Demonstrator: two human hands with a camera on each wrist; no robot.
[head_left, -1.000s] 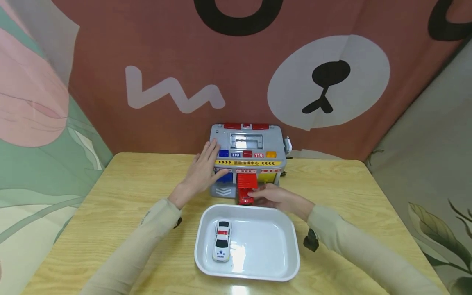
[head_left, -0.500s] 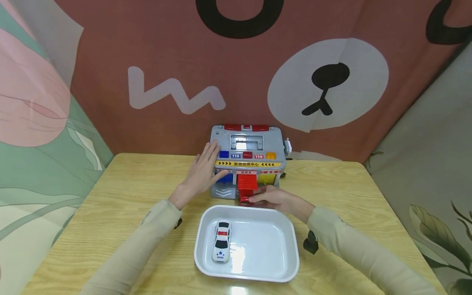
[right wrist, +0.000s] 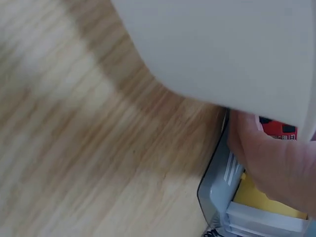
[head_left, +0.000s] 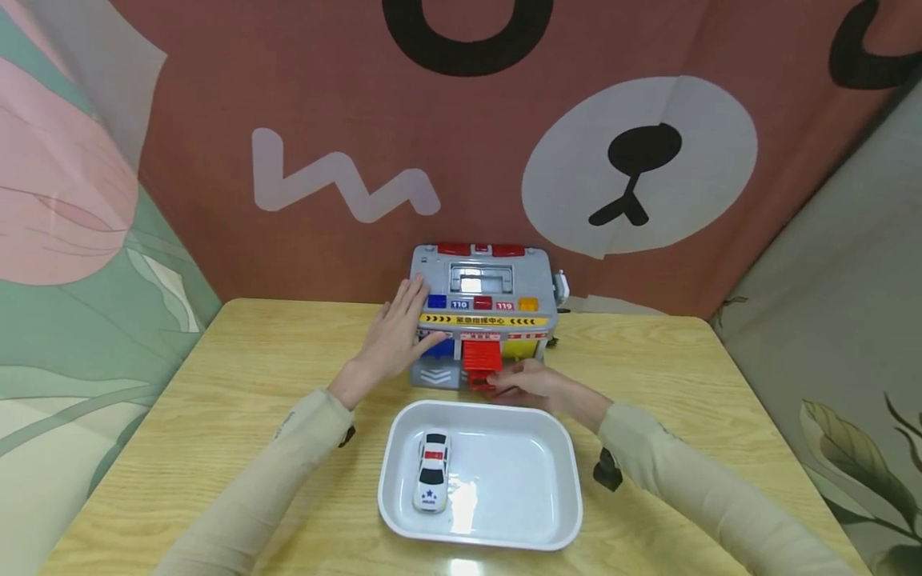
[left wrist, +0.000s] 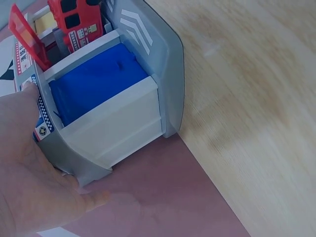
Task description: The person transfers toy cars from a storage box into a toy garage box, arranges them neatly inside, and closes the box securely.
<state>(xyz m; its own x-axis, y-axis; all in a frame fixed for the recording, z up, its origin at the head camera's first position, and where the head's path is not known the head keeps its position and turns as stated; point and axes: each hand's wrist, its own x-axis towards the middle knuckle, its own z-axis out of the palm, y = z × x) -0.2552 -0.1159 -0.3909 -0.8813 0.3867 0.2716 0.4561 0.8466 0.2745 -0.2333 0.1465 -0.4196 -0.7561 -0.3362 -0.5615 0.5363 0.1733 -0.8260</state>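
A grey toy rescue station [head_left: 432,276] stands at the back of the table, with blue, red and yellow doors along its front. Its middle red door [head_left: 482,355] is swung up. Below that door, a red toy car [left wrist: 81,24] with black windows sits partly inside the doorway. My right hand [head_left: 543,386] holds the car's outer end between thumb and fingers; the right wrist view shows a sliver of red car behind them. My left hand [head_left: 389,340] rests with straight fingers against the station's left side, its thumb along the front edge.
A white tray [head_left: 519,480] lies in front of the station, close to my right hand. Inside it, on the left, is a white toy police car [head_left: 432,474]. The wooden table [head_left: 245,384] meets a printed cloth [head_left: 346,264] behind the station.
The red toy car has moved farther back under the raised door, with my right hand following it. My left hand stays at the station's side.
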